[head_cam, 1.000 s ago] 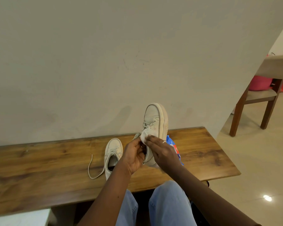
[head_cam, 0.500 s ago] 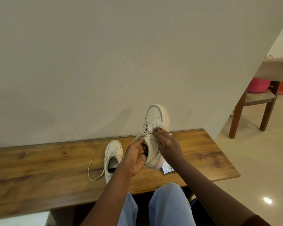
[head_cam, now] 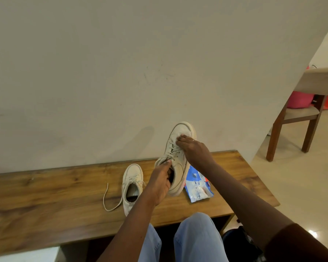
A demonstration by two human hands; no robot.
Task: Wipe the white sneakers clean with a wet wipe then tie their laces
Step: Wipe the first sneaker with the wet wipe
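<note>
Left hand (head_cam: pixel 160 184) grips the raised white leather sneaker (head_cam: pixel 176 163) by its collar; right hand (head_cam: pixel 193 150) pinches a crumpled white wet wipe (head_cam: pixel 182 133) against the toe (hard rubbing might twist it free).

white sneakers (head_cam: pixel 133 176), blue pack (head_cam: pixel 197 188), brown bench (head_cam: pixel 45 195)

Single head-worn wide-angle cam, seated viewpoint. Faces forward and down across the brown wood-grain bench (head_cam: pixel 45 195) at a plain off-white wall (head_cam: pixel 121 63) filling the upper half. Close in: light-blue-jeaned knees (head_cam: pixel 195 237) at the bottom edge, forearms (head_cam: pixel 133 224) running up into frame. Just right of centre: left hand (head_cam: pixel 160 183) gripping the white lace-up sneaker (head_cam: pixel 178 165), right hand (head_cam: pixel 194 150) holding a white wipe (head_cam: pixel 183 133) to its toe. Right edge catches beige tiled floor (head_cam: pixel 292 186) and a brown wooden chair (head_cam: pixel 299 112), farther off.
</note>
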